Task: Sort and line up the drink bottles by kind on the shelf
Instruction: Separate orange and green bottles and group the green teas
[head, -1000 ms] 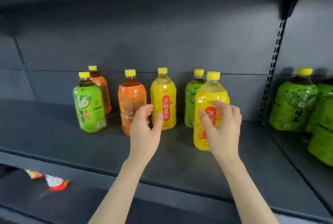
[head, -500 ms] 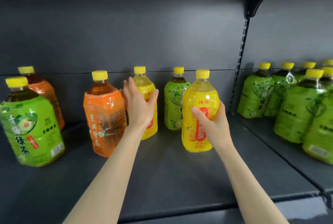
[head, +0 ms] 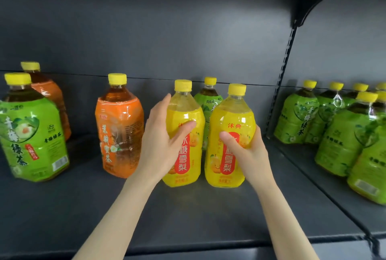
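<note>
We see each hand clamped on a yellow plastic drink bottle — left hand (head: 161,144) round the left bottle (head: 184,134), right hand (head: 248,151) round the right bottle (head: 231,136) — upright, side by side on the dark grey metal shelf (head: 188,213).

Soft, even light from my side; glare streaks the orange plastic-wrapped bottle (head: 120,130), the left green-labelled bottle (head: 33,134) blurs, edges bow.
</note>
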Motion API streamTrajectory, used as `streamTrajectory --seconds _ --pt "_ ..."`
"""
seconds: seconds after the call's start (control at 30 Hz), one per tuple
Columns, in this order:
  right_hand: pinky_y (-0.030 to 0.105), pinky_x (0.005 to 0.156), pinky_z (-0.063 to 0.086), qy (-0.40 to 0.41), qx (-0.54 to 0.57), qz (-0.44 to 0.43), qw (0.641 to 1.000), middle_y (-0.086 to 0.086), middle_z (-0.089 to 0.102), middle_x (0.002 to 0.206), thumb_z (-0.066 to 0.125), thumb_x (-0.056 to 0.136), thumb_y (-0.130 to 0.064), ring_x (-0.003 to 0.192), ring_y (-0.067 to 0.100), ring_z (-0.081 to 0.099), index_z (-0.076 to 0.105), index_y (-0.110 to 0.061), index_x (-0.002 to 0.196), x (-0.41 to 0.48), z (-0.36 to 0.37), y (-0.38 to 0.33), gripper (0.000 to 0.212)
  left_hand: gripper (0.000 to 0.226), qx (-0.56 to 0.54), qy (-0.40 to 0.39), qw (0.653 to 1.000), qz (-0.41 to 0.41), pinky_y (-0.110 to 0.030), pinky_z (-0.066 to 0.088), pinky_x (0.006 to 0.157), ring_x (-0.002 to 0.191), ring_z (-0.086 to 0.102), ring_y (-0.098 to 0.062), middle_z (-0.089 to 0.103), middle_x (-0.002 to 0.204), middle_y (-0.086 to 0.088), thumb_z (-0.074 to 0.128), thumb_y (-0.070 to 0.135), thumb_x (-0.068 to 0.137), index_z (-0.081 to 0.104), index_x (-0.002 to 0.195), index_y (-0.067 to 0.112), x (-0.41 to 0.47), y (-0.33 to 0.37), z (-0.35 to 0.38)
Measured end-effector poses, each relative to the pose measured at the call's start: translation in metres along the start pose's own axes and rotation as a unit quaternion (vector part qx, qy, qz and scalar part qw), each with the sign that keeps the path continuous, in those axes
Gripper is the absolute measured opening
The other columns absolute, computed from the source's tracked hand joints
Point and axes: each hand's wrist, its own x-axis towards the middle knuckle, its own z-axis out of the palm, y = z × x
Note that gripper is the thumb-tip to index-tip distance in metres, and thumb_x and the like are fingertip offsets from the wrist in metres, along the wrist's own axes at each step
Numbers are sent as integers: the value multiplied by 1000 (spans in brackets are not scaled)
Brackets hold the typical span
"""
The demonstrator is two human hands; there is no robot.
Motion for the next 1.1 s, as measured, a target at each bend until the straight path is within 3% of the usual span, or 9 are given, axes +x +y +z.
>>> streamTrajectory --seconds 0.07,0.17,0.3,0.57,0.7,0.8,0.93,1.1 --pt "32 77 57 -18 14 5 1000 -9 70 105 76 59 -63 94 12 69 52 -34 120 -7 -3 -1 72 78 -87 5 995 -45 -24 45 93 120 47 -2 42 137 18 65 55 77 27 142 36 -16 8 -7" --pt "32 74 58 -48 65 16 997 -8 73 100 79 58 -57 89 12 71 57 -32 112 -19 -4 -1 64 71 -191 -23 967 -168 -17 52 74 97 60 2 56 116 19 67 59 70 38 130 36 -29 14 -9" --pt "31 72 59 -26 104 36 994 -4 71 107 81 50 -57 92 14 71 52 -26 122 -29 1 2 84 62 -236 -77 932 -263 -15 43 61 85 61 -2 61 103 16 56 61 61 45 116 35 -37 14 -8" --pt "23 66 57 85 93 -6 992 -9 72 95 70 53 -63 85 9 71 59 -32 105 -66 9 -10 62 55 -290 -64 930 -216 -14 51 57 84 67 1 66 102 12 56 61 61 51 109 37 -63 22 -20" --pt "20 62 54 145 91 -14 985 -9 73 89 69 53 -64 80 9 71 63 -25 103 -99 -5 -23 63 51 -303 -55 930 -200 -23 51 65 82 68 -4 69 95 8 56 64 60 57 102 35 -79 35 -20" --pt "24 64 56 179 72 -10 981 -8 74 89 68 53 -66 80 10 71 63 -26 101 -118 -28 -33 63 54 -300 -77 933 -182 -22 51 64 81 68 -4 71 87 12 64 71 62 60 99 33 -88 54 -10" --pt "24 63 57 229 55 -16 972 -8 74 88 67 54 -65 79 12 72 64 -28 99 -141 -75 -48 58 54 -319 -125 927 -150 -19 53 64 84 68 -4 71 93 12 59 68 71 62 109 30 -101 89 15" --pt "21 59 55 293 23 -16 956 -6 74 86 67 54 -65 76 13 72 64 -25 100 -175 -152 -54 61 55 -358 -189 902 -150 -22 49 64 78 68 -2 71 84 14 54 70 59 63 96 31 -132 143 67"
